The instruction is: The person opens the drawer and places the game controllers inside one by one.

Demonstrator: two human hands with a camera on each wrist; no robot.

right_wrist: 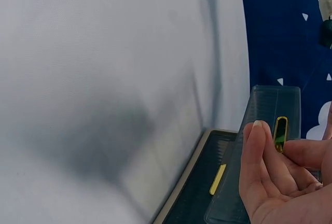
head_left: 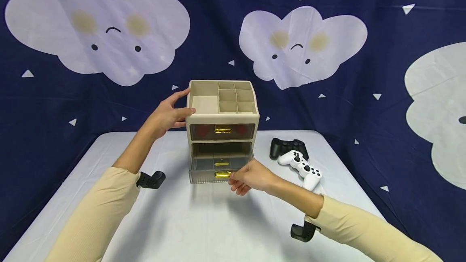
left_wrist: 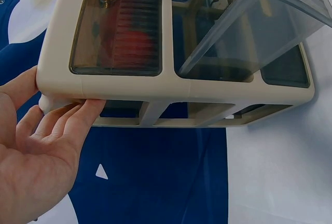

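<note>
A cream drawer organizer (head_left: 224, 117) stands upright on the table, its top divided into small compartments. Its clear middle drawer (head_left: 204, 176) is pulled out toward me, and nothing shows inside it. My left hand (head_left: 165, 117) grips the organizer's upper left edge, thumb over the top rim and other fingers against the side. With thumb and index finger, my right hand (head_left: 252, 176) pinches the right end of the gold drawer handle (right_wrist: 280, 133). Something red shows through the front of the closed top drawer (left_wrist: 122, 32). Another gold handle (right_wrist: 218, 179) is seen on the drawer below.
To the right of the organizer lie a black game controller (head_left: 287, 148) and a white game controller (head_left: 303, 166), the white one partly overlapping the black. A white cloth covers the table (head_left: 174, 229). Close behind hangs a dark blue curtain (head_left: 214, 43) with cloud prints.
</note>
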